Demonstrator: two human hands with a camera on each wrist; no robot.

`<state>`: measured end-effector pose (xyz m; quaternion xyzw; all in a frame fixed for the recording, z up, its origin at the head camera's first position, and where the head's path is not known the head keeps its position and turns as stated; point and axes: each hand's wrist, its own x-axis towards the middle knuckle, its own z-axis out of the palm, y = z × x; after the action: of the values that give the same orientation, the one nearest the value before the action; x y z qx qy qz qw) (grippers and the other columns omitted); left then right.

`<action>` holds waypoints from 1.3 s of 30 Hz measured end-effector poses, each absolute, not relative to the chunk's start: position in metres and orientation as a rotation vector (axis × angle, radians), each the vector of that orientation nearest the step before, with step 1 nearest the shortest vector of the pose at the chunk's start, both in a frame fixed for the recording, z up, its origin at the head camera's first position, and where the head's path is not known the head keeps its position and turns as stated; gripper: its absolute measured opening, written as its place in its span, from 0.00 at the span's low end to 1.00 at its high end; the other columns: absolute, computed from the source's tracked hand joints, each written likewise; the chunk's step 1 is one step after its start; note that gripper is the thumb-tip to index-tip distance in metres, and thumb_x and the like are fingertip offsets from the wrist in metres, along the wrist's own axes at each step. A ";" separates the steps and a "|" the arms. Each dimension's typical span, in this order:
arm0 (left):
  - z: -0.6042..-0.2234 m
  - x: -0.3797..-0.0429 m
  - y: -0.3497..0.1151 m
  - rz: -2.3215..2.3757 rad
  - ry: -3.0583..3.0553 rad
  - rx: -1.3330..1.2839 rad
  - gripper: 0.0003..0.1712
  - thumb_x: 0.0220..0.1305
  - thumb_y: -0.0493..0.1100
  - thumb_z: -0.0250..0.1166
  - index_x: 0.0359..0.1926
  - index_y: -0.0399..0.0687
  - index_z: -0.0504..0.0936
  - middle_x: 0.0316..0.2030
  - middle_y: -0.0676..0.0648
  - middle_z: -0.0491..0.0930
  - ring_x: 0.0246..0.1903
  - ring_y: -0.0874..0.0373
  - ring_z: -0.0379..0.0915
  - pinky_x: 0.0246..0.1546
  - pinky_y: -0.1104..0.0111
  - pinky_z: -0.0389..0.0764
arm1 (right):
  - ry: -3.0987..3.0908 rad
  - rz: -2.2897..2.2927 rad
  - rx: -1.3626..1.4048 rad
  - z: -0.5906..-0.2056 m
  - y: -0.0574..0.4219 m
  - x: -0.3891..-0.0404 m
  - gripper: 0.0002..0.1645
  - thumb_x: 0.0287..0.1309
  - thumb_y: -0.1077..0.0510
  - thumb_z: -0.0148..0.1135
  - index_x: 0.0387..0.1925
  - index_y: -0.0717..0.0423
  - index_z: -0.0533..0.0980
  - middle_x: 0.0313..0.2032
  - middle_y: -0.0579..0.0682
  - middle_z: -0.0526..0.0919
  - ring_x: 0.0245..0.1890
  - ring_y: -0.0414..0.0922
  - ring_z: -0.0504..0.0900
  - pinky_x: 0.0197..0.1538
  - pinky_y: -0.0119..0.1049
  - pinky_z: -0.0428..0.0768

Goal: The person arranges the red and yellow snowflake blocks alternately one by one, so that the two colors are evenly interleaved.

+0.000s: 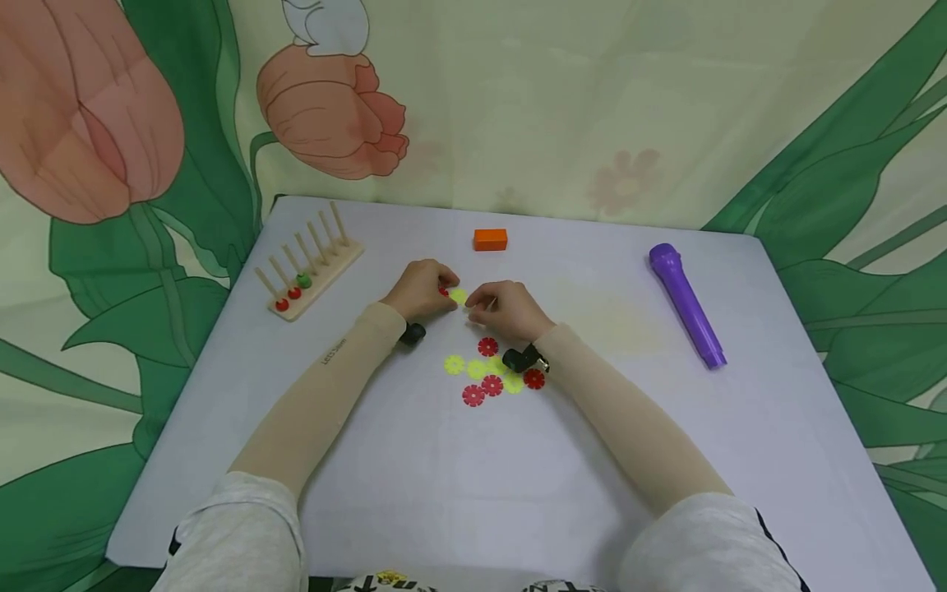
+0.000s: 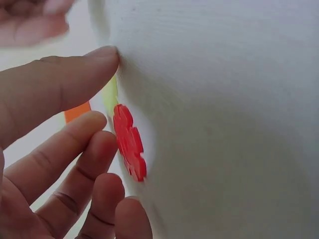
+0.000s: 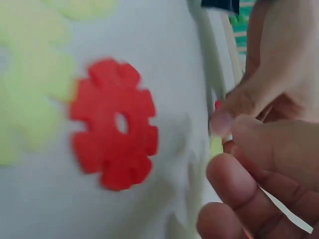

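My left hand (image 1: 418, 289) rests beside a yellow notched disc (image 1: 459, 296) and a red flower-shaped disc (image 2: 128, 142), both lying on the table. Its thumb is straight, the other fingers are bent, and their tips are at the red disc's edge. To the right, my right hand (image 1: 512, 312) hovers near the yellow disc, thumb and fingers loosely bent; I see nothing held in it. Beneath that wrist lies a loose group of notched discs, red (image 1: 473, 395) and yellow (image 1: 455, 364). One red disc (image 3: 134, 139) looks large and blurred in the right wrist view.
A wooden peg stand (image 1: 314, 284) at the left bears red and green beads low on its pegs. An orange block (image 1: 491, 240) lies at the back middle. On the right is a purple microphone-shaped stick (image 1: 688, 304). A floral cloth (image 1: 518, 107) hangs behind the white table (image 1: 414, 485).
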<state>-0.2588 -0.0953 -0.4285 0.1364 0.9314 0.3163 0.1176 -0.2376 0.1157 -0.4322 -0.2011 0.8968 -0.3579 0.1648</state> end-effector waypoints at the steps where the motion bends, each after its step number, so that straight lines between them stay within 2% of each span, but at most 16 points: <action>1: -0.429 -0.259 -0.095 0.928 2.725 0.404 0.25 0.58 0.39 0.77 0.56 0.39 0.86 0.54 0.40 0.86 0.54 0.48 0.79 0.63 0.58 0.78 | 2.547 -1.000 -0.600 -0.432 0.117 -0.234 0.10 0.65 0.55 0.70 0.47 0.50 0.86 0.36 0.48 0.87 0.35 0.46 0.79 0.41 0.33 0.78; 10: -0.431 -0.261 -0.090 0.919 2.702 0.424 0.22 0.60 0.39 0.76 0.56 0.41 0.87 0.52 0.42 0.87 0.52 0.50 0.78 0.61 0.59 0.78 | 2.667 -0.621 -0.811 -0.425 0.128 -0.196 0.18 0.59 0.50 0.76 0.49 0.51 0.88 0.41 0.47 0.86 0.40 0.43 0.81 0.45 0.36 0.82; 16: -0.433 -0.262 -0.089 0.907 2.703 0.412 0.20 0.61 0.39 0.75 0.55 0.41 0.88 0.51 0.43 0.87 0.51 0.50 0.79 0.60 0.59 0.79 | 2.729 -0.606 -0.852 -0.428 0.136 -0.186 0.16 0.61 0.54 0.75 0.50 0.51 0.88 0.42 0.48 0.86 0.41 0.44 0.81 0.44 0.37 0.83; 22: -0.433 -0.263 -0.088 0.920 2.700 0.416 0.20 0.61 0.38 0.75 0.55 0.40 0.88 0.51 0.42 0.87 0.51 0.49 0.79 0.60 0.58 0.79 | 2.742 -0.694 -0.848 -0.433 0.140 -0.184 0.14 0.61 0.57 0.73 0.49 0.52 0.88 0.42 0.49 0.86 0.38 0.44 0.79 0.42 0.37 0.80; 30: -0.431 -0.263 -0.087 0.948 2.677 0.399 0.20 0.61 0.37 0.75 0.55 0.40 0.88 0.51 0.42 0.87 0.51 0.49 0.79 0.60 0.59 0.80 | 2.706 -0.719 -0.820 -0.432 0.139 -0.186 0.12 0.61 0.58 0.73 0.46 0.54 0.85 0.42 0.49 0.85 0.41 0.46 0.80 0.48 0.40 0.82; 35: -0.432 -0.263 -0.087 0.957 2.674 0.390 0.20 0.60 0.37 0.75 0.55 0.40 0.88 0.51 0.42 0.87 0.51 0.49 0.79 0.60 0.59 0.80 | 2.636 -0.813 -0.764 -0.432 0.139 -0.189 0.10 0.60 0.60 0.73 0.42 0.53 0.80 0.35 0.48 0.83 0.35 0.44 0.78 0.42 0.36 0.80; 39: -0.434 -0.263 -0.088 0.961 2.672 0.381 0.21 0.60 0.37 0.76 0.55 0.40 0.88 0.51 0.42 0.87 0.51 0.49 0.79 0.60 0.59 0.80 | 2.567 -0.889 -0.743 -0.436 0.141 -0.191 0.12 0.62 0.60 0.72 0.45 0.51 0.79 0.31 0.47 0.84 0.29 0.42 0.78 0.36 0.33 0.78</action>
<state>-0.2633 -0.0882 -0.4336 0.1316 0.9238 0.3322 0.1377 -0.1909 0.1412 -0.4355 -0.2604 0.8995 -0.3115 0.1617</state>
